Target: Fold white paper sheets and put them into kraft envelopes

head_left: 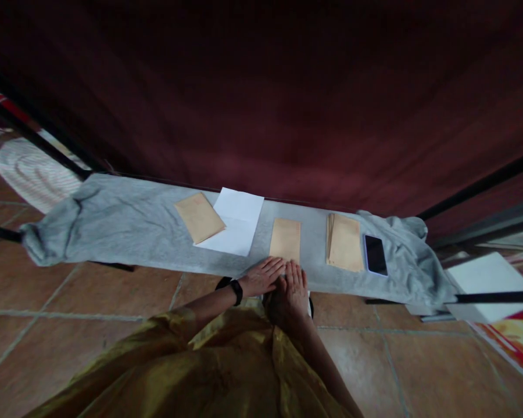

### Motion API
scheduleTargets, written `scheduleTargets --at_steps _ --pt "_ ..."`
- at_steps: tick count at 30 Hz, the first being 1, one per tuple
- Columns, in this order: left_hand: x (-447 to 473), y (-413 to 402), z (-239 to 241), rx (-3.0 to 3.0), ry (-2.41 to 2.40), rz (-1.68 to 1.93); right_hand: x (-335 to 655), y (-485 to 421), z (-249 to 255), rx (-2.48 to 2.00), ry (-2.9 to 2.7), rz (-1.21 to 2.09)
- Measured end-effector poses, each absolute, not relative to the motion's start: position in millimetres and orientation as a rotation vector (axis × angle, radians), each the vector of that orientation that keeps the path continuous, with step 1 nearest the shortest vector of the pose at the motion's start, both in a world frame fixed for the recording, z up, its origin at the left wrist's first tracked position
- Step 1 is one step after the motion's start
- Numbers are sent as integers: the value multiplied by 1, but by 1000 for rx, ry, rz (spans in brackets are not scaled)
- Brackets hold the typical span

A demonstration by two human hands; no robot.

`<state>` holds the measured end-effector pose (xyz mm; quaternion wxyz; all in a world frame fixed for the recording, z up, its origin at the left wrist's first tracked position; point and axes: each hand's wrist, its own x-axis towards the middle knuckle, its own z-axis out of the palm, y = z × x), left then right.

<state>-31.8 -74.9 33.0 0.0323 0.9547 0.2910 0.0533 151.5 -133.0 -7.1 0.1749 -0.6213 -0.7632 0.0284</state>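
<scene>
My left hand [264,276] lies flat, fingers stretched out, at the near edge of a grey cloth [126,226] that covers a narrow table. My right hand [291,290] lies beside it, fingers together and flat, touching the left fingertips. Both rest just below a single brown envelope [285,239]. A black watch [236,290] is on my left wrist. To the left, another brown envelope [199,216] lies tilted, partly on a white sheet of paper [237,223]. A stack of brown envelopes [345,241] sits to the right.
A dark smartphone [375,254] lies face up right of the stack. A dark red curtain [287,104] hangs behind the table. Brown floor tiles [70,302] lie below. A white board [483,278] and black bars [497,297] stand at the right.
</scene>
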Motion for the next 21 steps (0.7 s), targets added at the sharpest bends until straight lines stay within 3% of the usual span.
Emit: scheduleTargets --at_steps 21 --pt "-57 -90 22 2896 976 210 147 -144 8 -1728 -2233 81"
